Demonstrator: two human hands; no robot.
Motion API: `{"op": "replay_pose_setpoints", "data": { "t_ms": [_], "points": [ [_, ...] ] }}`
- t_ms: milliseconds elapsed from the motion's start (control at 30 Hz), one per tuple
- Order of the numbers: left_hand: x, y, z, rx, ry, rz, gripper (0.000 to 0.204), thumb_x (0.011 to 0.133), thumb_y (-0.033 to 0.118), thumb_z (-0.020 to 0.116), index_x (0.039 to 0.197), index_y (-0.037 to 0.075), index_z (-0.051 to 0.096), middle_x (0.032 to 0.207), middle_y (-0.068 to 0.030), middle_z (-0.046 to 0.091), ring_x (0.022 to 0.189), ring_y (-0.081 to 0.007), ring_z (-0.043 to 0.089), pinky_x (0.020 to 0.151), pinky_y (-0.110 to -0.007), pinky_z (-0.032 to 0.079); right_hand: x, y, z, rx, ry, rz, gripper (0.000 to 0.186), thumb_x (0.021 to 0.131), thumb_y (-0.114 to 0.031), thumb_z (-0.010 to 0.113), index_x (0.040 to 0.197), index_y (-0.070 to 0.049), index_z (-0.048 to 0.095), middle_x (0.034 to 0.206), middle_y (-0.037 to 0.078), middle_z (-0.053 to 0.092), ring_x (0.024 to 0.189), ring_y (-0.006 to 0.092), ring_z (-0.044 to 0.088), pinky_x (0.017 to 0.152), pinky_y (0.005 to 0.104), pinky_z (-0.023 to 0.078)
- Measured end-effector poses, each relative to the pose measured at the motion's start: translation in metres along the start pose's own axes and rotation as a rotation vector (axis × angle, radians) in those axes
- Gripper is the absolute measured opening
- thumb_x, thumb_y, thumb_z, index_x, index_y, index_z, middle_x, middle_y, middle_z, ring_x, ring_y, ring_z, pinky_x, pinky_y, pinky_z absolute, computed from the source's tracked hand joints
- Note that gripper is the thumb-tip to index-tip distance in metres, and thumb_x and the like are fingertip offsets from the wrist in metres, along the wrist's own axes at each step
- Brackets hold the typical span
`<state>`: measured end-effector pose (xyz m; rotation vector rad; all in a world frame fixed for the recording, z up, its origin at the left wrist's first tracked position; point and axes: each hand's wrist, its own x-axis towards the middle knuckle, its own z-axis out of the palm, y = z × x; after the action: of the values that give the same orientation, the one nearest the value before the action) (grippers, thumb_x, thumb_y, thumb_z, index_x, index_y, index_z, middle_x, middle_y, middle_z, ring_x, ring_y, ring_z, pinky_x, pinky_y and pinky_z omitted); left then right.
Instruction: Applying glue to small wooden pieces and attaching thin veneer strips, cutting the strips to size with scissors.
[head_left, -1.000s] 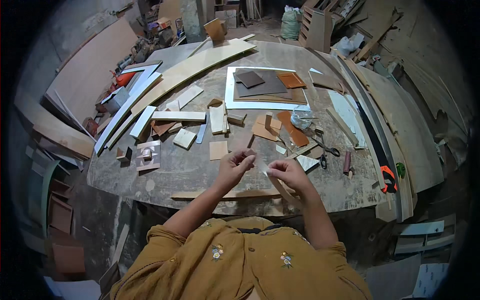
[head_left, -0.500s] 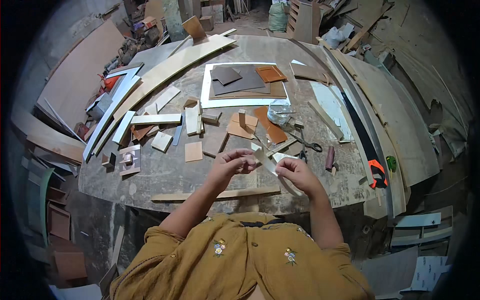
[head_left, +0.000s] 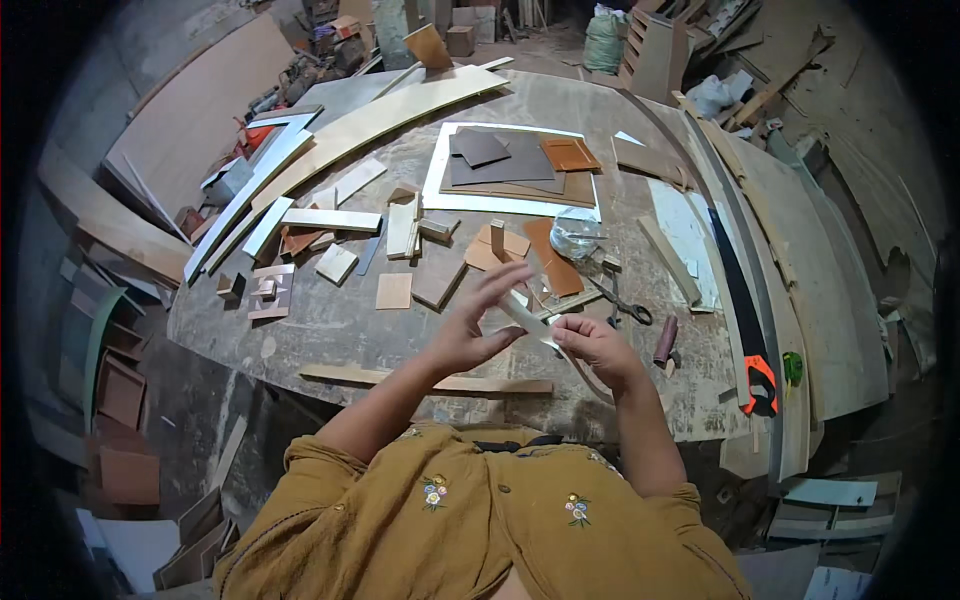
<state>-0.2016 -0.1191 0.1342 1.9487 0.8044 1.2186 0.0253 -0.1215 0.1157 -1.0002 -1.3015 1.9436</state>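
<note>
Over the near middle of the workbench, my right hand [head_left: 597, 352] pinches a pale, flexible strip [head_left: 527, 320] between thumb and fingers. The strip curves up to the left, and its tail loops down below that hand. My left hand [head_left: 480, 322] is open beside the strip's upper end, fingers spread and slightly blurred; whether it touches the strip I cannot tell. Just beyond are a small upright wooden block [head_left: 497, 238] by a tan square piece [head_left: 515, 245] and an orange-brown sheet [head_left: 553, 262]. Dark-handled scissors [head_left: 634, 312] lie right of my right hand, near a dark red cylinder [head_left: 666, 340].
A wooden slat [head_left: 430, 382] lies along the bench's near edge. Wood offcuts [head_left: 337, 263] crowd the left. Farther back, brown sheets [head_left: 510, 170] rest on a white panel [head_left: 434, 195]. A handsaw with an orange handle [head_left: 759, 385] and a green tape measure [head_left: 792, 368] lie right.
My left hand has opened from a closed-finger pose near the strip's end, its fingers now spread and raised. My right hand keeps its pinch. The whole view has shifted slightly.
</note>
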Motion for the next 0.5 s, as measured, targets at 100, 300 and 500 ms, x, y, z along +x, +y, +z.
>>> {"op": "replay_pose_setpoints", "data": {
  "t_ms": [100,300,500],
  "points": [
    [0.011,0.013,-0.013,0.585,-0.140,0.289,0.037,0.069,0.014,0.073,0.105,0.010,0.063,0.113,-0.0108,0.055,0.111,-0.0305,0.049,0.088,-0.037,0.045,0.006,0.002,-0.002,0.087,-0.065,-0.012,0.019,0.088,-0.020,0.057,0.098,-0.003,0.059,0.084,-0.003,0.058,0.073,0.0043,0.050,0.066,0.0186,0.040],
    [-0.008,0.004,-0.009,-0.278,-0.264,-0.473,0.026,0.087,0.016,0.058,0.105,-0.004,0.060,0.078,-0.0038,0.062,0.074,-0.0081,0.056,0.065,-0.023,0.046,0.011,-0.019,-0.008,-0.327,-0.044,-0.156,0.022,0.089,-0.023,0.056,0.089,-0.003,0.065,0.067,-0.005,0.050,0.059,0.0018,0.044,0.050,0.0184,0.034],
    [-0.013,-0.012,0.003,-0.458,0.072,-0.553,0.018,0.088,0.015,0.057,0.094,-0.002,0.059,0.072,-0.0028,0.059,0.065,-0.0090,0.055,0.062,-0.024,0.047,-0.008,-0.063,0.006,-0.774,0.829,-0.940,0.010,0.080,-0.006,0.061,0.088,-0.001,0.063,0.080,0.010,0.059,0.072,0.0165,0.057,0.066,0.0274,0.045]
  ]
}}
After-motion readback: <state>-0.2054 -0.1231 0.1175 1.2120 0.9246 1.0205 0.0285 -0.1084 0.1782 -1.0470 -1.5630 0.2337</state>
